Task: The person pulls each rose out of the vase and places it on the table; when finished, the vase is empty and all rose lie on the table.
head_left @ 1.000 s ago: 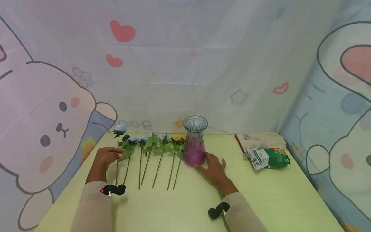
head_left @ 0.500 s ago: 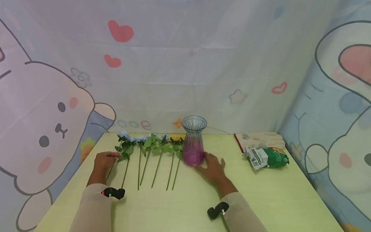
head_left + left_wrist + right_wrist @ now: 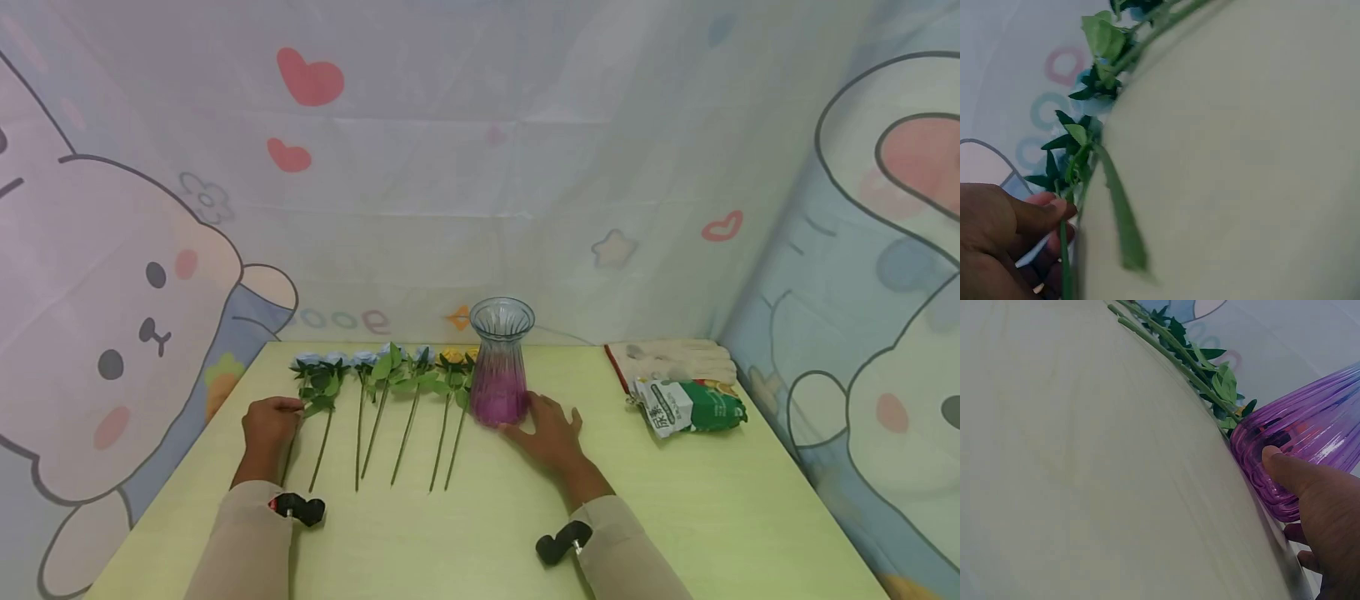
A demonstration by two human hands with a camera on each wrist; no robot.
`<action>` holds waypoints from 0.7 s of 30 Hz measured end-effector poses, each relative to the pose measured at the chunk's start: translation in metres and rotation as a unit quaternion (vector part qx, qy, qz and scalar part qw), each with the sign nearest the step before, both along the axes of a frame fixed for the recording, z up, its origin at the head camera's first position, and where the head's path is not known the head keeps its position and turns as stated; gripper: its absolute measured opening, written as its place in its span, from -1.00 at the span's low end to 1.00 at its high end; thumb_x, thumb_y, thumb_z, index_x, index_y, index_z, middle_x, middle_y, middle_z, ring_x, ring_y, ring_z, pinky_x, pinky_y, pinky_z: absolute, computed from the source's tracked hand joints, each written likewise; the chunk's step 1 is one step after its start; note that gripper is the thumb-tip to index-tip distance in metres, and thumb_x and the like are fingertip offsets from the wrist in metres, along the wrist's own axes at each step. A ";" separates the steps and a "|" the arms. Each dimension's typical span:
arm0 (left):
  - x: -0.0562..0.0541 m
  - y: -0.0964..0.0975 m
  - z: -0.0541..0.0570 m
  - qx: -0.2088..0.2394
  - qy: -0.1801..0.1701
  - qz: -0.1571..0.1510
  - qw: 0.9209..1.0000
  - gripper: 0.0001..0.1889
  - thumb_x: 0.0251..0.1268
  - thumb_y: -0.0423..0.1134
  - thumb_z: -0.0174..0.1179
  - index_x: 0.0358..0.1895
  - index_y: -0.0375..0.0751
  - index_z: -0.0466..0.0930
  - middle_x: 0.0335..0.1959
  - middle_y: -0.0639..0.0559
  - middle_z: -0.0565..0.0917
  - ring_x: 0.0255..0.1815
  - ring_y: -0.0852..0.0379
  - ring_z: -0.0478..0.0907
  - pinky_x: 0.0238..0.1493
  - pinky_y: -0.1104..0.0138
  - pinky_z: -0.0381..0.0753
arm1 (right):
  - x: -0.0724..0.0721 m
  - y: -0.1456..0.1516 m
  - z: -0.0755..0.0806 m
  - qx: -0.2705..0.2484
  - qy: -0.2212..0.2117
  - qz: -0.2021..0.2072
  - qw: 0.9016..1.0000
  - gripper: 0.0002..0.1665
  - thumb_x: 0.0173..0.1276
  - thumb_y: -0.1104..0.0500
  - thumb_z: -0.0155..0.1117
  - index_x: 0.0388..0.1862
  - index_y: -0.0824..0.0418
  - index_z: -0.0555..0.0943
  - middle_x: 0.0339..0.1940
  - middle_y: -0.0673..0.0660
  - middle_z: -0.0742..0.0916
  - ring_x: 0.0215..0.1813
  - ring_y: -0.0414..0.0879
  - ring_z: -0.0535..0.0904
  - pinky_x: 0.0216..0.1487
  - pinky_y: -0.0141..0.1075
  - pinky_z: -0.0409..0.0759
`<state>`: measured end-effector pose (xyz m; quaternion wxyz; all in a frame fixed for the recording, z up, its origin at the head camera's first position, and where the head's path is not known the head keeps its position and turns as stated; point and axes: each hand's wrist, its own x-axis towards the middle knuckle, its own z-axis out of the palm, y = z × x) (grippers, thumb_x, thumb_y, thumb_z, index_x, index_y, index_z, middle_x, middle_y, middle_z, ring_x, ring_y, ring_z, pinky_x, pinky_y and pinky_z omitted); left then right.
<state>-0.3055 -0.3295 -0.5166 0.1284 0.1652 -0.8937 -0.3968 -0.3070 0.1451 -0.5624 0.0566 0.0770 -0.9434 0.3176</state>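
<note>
In the head view, my left hand (image 3: 268,429) is at the left end of a row of artificial roses lying on the table. Its thumb and fingers pinch the green stem (image 3: 1065,250) of the leftmost blue rose (image 3: 306,360), below the leaves. A second blue rose (image 3: 335,358) lies right beside it, heads close together. My right hand (image 3: 553,433) holds the lower part of an upright glass vase (image 3: 501,375), clear bluish above and purple below. The thumb lies against the purple glass in the right wrist view; the far fingers are partly hidden there.
More blue roses (image 3: 364,358) and yellow roses (image 3: 452,357) lie between the hands, stems toward me. Behind the vase hangs a printed cloth (image 3: 450,167). Fabric gloves (image 3: 678,362) and a green-and-white packet (image 3: 693,407) lie on the table (image 3: 675,517) at the right.
The leftmost blue rose has been lowered from its raised position to lie beside its neighbour, the left hand moving slightly left and down with it. The right hand stays at the vase.
</note>
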 end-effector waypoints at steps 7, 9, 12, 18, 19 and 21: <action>0.000 0.004 -0.013 0.005 0.012 -0.021 1.000 -0.71 0.55 -0.32 0.26 0.14 -0.42 0.79 0.13 -0.39 0.81 0.33 -0.50 0.58 0.37 -0.29 0.52 | -0.001 0.001 0.000 -0.001 -0.003 0.002 1.000 0.07 0.46 -0.48 0.32 0.71 0.10 0.38 0.65 0.18 0.57 0.73 0.24 0.35 0.68 0.55 -0.16; -0.002 0.005 -0.015 0.012 0.015 -0.021 1.000 -0.71 0.56 -0.32 0.26 0.16 -0.41 0.79 0.15 -0.38 0.80 0.36 -0.50 0.56 0.38 -0.29 0.51 | -0.001 0.001 0.000 0.000 -0.004 0.001 1.000 0.08 0.46 -0.49 0.31 0.72 0.10 0.37 0.66 0.18 0.56 0.73 0.24 0.34 0.68 0.54 -0.16; -0.002 0.008 -0.016 0.010 0.018 -0.019 1.000 -0.70 0.57 -0.31 0.26 0.18 -0.40 0.78 0.16 -0.38 0.79 0.35 -0.49 0.57 0.39 -0.28 0.51 | -0.001 0.001 0.000 -0.007 -0.002 -0.001 1.000 0.08 0.46 -0.49 0.32 0.71 0.12 0.37 0.65 0.20 0.57 0.73 0.25 0.34 0.68 0.54 -0.18; 0.003 0.010 -0.015 0.019 0.012 -0.015 1.000 -0.68 0.60 -0.28 0.25 0.23 -0.40 0.76 0.22 -0.43 0.76 0.24 -0.45 0.64 0.18 -0.18 0.65 | 0.000 0.002 -0.003 -0.006 0.000 0.001 1.000 0.09 0.46 -0.51 0.29 0.71 0.10 0.38 0.65 0.18 0.57 0.73 0.24 0.34 0.68 0.55 -0.19; 0.004 0.010 -0.015 0.023 0.011 -0.017 1.000 -0.67 0.61 -0.27 0.25 0.24 -0.39 0.75 0.22 -0.43 0.76 0.22 -0.44 0.66 0.13 -0.14 0.66 | 0.001 0.003 -0.003 -0.004 -0.001 0.002 1.000 0.09 0.46 -0.52 0.29 0.72 0.10 0.37 0.65 0.17 0.57 0.73 0.23 0.34 0.68 0.54 -0.19; 0.005 0.010 -0.014 0.040 0.008 -0.019 0.999 -0.66 0.63 -0.26 0.26 0.27 -0.39 0.73 0.23 -0.45 0.74 0.23 -0.41 0.65 0.11 -0.10 0.66 | 0.001 0.004 -0.003 -0.003 0.000 0.002 1.000 0.09 0.46 -0.50 0.29 0.72 0.11 0.36 0.65 0.17 0.57 0.74 0.23 0.34 0.68 0.55 -0.19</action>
